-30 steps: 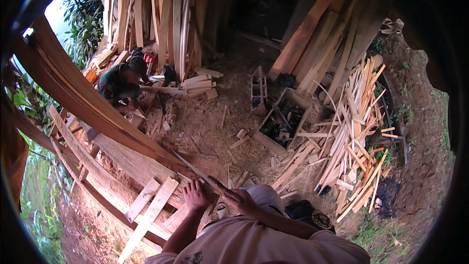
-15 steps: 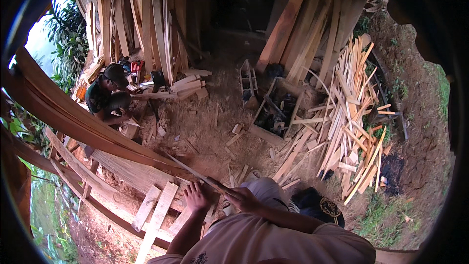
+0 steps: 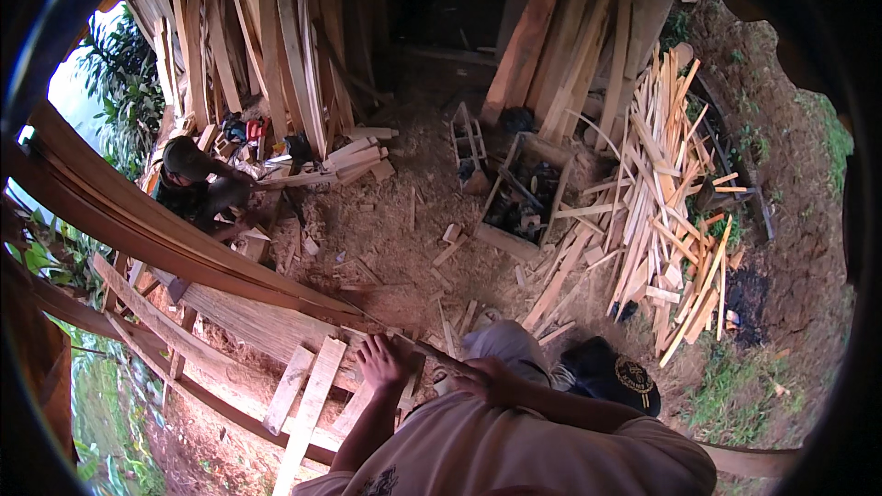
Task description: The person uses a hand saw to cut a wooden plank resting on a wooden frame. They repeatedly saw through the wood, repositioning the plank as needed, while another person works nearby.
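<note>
My right hand (image 3: 491, 381) is wrapped round the near end of what looks like a hand saw (image 3: 439, 355), seen edge-on. Its narrow blade slants away to the left, toward the ends of long brown planks (image 3: 266, 283). Beside it, my left hand (image 3: 382, 364) lies with fingers stretched out at a wooden bench. A short dark piece of wood (image 3: 412, 375) sits between my two hands. Two pale boards (image 3: 312, 395) rest across the bench left of my left hand. What lies under my left palm is hidden.
A person (image 3: 197, 179) crouches at the far left among offcuts. An open wooden box (image 3: 524, 193) of tools stands ahead, with a smaller tool tote (image 3: 469, 149) beside it. A heap of thin wood strips (image 3: 661, 211) lies right. Tall boards (image 3: 276, 37) lean behind. A dark cap (image 3: 611, 377) is close by.
My right hand has drawn the saw back to the right and nearer me. My left hand stays in place on the wood, while the whole view has shifted slightly.
</note>
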Tool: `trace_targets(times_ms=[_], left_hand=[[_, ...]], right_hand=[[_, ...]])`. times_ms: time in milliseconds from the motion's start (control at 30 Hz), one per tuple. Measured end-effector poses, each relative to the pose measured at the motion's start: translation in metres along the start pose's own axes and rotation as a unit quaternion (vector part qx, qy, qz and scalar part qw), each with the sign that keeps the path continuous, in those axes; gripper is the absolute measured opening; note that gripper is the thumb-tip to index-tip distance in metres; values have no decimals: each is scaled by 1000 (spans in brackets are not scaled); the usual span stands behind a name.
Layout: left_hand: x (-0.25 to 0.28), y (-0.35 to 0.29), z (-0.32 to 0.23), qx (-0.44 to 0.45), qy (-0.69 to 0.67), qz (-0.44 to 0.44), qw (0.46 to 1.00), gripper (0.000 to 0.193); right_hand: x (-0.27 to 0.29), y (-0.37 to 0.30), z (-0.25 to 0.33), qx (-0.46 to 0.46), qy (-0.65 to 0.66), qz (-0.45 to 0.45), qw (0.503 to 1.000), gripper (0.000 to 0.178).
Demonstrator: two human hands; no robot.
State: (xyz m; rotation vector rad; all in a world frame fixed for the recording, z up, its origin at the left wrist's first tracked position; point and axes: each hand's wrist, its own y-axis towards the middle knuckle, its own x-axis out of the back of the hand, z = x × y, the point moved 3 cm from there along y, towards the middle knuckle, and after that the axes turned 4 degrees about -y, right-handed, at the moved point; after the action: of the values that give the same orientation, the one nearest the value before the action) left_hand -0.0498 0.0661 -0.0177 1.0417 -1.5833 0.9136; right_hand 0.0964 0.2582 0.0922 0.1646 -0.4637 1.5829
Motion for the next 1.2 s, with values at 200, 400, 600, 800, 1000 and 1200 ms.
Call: trace_targets(times_ms=[200, 400, 600, 800, 1000, 1200], left_hand=[[-6, 3, 3, -12, 1, -23, 1000, 44], [-2, 2, 3, -26, 8, -50, 998, 36], [15, 5, -7, 0, 20, 2, 1000, 36], [2, 1, 4, -4, 23, 10, 1000, 43], [2, 1, 5, -31, 10, -29, 999, 34], [21, 1, -6, -37, -24, -29, 999, 37]], right_hand=[[38, -34, 47, -32, -9, -2, 999, 33], [40, -39, 72, -53, 16, 19, 998, 29], [36, -38, 80, -62, 59, -72, 994, 35], [32, -31, 83, 48, 71, -93, 992, 54], [55, -24, 129, -197, 24, 92, 976, 72], [46, -19, 125, -96, 25, 39, 994, 80]])
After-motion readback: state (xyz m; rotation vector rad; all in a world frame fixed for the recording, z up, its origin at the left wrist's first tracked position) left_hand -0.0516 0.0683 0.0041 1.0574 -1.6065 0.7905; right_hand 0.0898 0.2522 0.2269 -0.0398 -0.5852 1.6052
